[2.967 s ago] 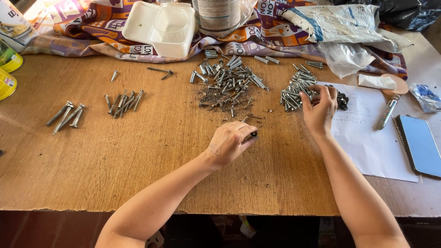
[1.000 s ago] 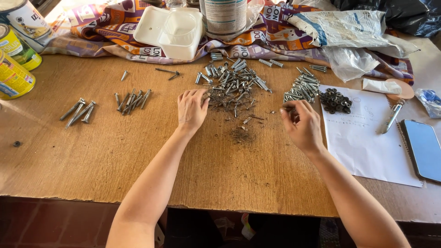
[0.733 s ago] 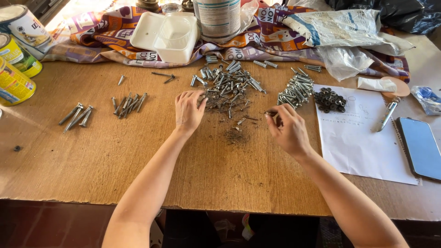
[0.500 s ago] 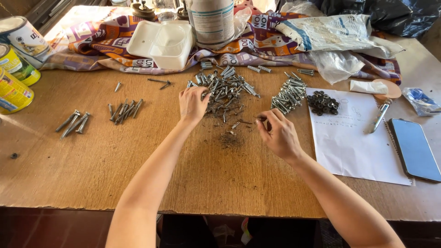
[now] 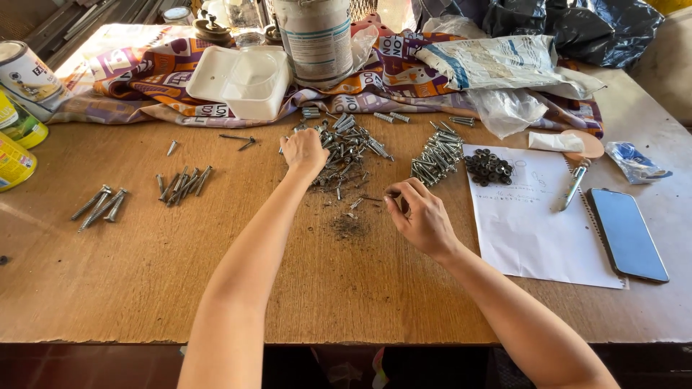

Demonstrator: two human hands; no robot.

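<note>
Left hand (image 5: 304, 150), fingers curled, digs into the screw pile (image 5: 346, 148) near the bench's (image 5: 144, 288) far edge; right hand (image 5: 422, 216) pinches something small, kept apart for sorting

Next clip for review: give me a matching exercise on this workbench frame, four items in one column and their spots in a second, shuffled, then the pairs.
Items
1. mixed pile of screws
2. black washers
3. phone
4. white plastic tray

Places
A. on the patterned cloth
B. on the sheet of paper
C. under the left hand
D. right of the paper, on the table

Pairs: 1-C, 2-B, 3-D, 4-A
</note>
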